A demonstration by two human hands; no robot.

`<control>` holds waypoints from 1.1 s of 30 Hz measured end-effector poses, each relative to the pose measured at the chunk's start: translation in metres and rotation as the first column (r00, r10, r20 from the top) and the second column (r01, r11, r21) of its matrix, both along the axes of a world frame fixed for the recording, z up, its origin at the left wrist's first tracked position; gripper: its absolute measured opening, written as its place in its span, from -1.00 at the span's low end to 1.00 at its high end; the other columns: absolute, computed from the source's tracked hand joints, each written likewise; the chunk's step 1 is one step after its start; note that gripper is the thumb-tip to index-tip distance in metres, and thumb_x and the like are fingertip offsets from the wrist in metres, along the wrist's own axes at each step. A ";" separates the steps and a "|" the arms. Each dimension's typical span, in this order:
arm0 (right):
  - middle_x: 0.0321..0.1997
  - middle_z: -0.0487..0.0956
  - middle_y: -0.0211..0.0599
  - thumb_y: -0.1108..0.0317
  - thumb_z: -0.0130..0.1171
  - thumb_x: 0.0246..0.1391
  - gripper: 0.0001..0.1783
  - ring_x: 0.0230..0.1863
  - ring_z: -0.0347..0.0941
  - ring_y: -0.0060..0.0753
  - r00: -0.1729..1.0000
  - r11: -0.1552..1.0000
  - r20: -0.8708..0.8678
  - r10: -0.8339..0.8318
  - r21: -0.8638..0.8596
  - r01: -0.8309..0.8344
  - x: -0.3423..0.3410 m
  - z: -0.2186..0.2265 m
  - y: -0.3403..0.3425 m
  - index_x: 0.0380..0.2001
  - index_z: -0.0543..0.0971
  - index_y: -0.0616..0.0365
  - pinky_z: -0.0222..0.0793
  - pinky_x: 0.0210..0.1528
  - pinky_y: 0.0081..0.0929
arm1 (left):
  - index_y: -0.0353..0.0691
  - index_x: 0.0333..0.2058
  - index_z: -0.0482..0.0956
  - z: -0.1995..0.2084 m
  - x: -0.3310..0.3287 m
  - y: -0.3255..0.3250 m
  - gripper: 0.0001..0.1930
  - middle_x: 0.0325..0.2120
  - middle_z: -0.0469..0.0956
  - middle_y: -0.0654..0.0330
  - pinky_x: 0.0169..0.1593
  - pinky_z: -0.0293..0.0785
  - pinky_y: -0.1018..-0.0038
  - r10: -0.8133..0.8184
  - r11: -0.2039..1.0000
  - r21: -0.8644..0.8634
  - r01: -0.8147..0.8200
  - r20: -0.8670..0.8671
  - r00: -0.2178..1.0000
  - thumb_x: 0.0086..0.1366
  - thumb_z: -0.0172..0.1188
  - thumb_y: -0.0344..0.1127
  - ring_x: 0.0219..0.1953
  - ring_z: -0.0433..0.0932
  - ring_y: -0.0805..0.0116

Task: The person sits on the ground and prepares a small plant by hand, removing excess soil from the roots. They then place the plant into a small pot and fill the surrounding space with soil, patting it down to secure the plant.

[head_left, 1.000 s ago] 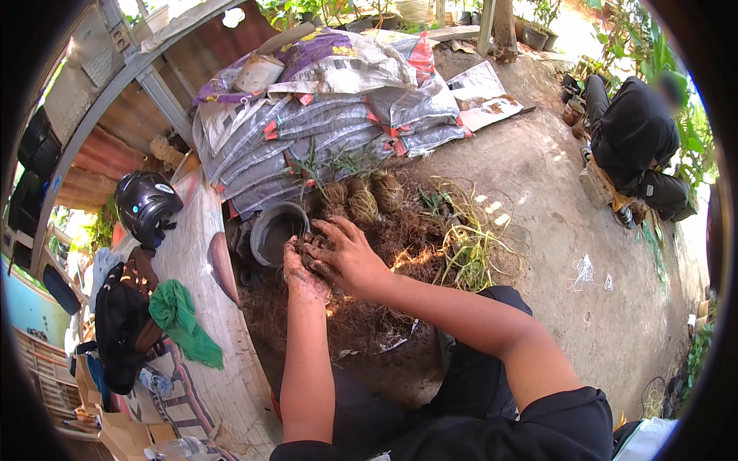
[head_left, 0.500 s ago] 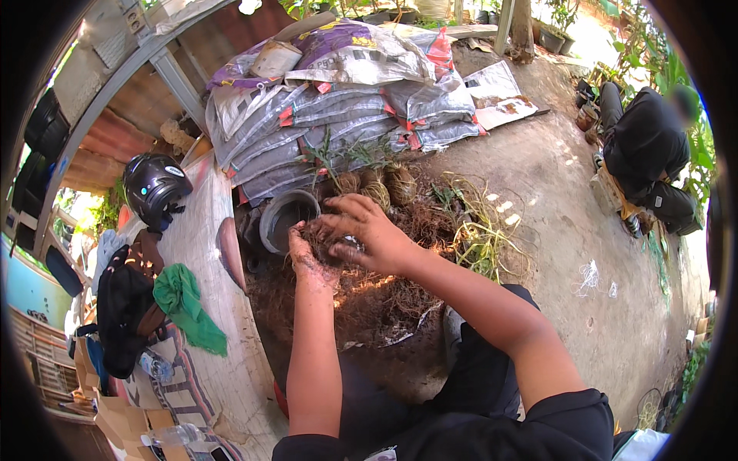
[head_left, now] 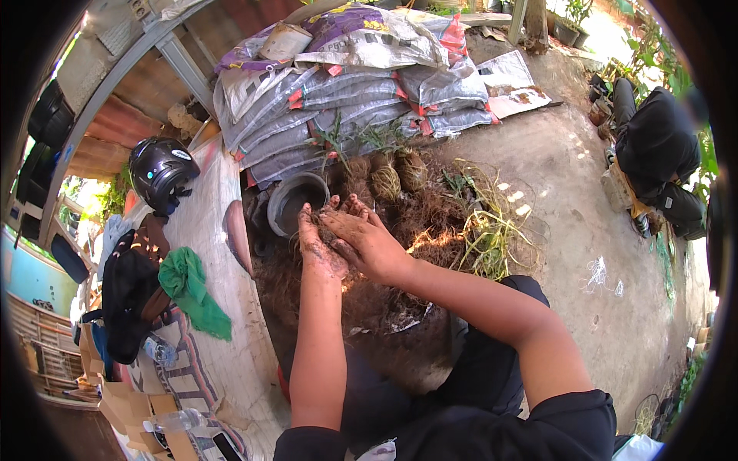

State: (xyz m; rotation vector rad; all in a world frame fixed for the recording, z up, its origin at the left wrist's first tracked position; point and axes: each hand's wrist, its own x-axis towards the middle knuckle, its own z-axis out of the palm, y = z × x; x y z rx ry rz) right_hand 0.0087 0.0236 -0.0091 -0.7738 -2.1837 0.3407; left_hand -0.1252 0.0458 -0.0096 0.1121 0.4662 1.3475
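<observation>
My left hand (head_left: 321, 252) is cupped palm up, soiled with dark earth. Across it lies my right hand (head_left: 367, 240), palm down with its fingers close together. Between the palms they press a clump of dark root fibre and soil, mostly hidden now. Just beyond my left fingertips stands a round grey pot (head_left: 275, 210), hollow and dark inside. Past my right fingertips sit several fibre-wrapped root balls (head_left: 384, 183), with leafy green shoots (head_left: 330, 142) behind them. Loose brown roots and soil (head_left: 434, 223) cover the ground under and beside my hands.
Stacked grey sacks (head_left: 354, 107) rise at the far side. Yellow-green stems (head_left: 492, 238) lie at the right of the roots. On the left sheet are a black helmet (head_left: 160, 175) and a green cloth (head_left: 191, 292). Another person (head_left: 657, 150) sits bent over at the far right.
My right hand has come down from above the clump and now presses flat against my left hand. The clump, visible earlier, is mostly covered. The view has shifted slightly.
</observation>
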 end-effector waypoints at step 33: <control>0.16 0.45 -0.14 0.16 0.01 0.19 -0.53 0.30 0.25 -0.18 0.977 0.973 0.081 0.196 0.110 -0.204 0.017 0.012 0.006 0.12 0.44 0.12 -0.25 0.44 0.04 | -0.43 0.07 0.40 0.002 -0.009 -0.001 -0.31 0.04 0.44 -0.16 0.26 0.26 0.10 0.034 0.995 0.093 -0.030 -0.038 0.999 0.35 -0.44 0.07 0.09 0.43 -0.04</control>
